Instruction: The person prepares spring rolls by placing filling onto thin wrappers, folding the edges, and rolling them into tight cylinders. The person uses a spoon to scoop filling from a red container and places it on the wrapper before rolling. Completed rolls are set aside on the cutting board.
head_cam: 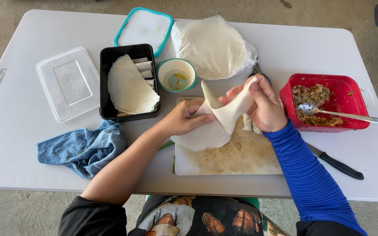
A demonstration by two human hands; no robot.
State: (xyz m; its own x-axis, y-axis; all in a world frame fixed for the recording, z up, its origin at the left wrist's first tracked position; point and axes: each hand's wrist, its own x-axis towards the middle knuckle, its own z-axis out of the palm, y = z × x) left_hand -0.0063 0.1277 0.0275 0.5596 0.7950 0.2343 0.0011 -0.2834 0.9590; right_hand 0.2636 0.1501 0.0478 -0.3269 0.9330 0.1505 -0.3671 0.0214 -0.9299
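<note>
The right hand (265,105), in a blue ribbed sleeve, pinches the lifted edge of a thin, round, off-white pastry wrapper (217,120), thumb and fingers pressed together on the sheet. The left hand (184,118) grips the same wrapper lower down, just left of the right hand's pinch, its fingers closed on the sheet. The wrapper hangs from the two grips and its lower part rests on a worn white rectangular cutting board (237,155) directly beneath the hands.

Just right of the pinch stands a red square plastic container of minced filling (344,89) with a metal spoon (329,112) lying in it. Below that, to the right, lies a black-handled knife (337,165). Just above the grip sits a stack of round wrappers in a clear plastic bag (213,46), and up-left of it a small teal-rimmed bowl (176,75). Further left is a black rectangular tray (106,83) holding rolled pieces and a loose wrapper, then a clear plastic lid (68,83). A crumpled blue cloth (84,148) lies well left of the left hand.
</note>
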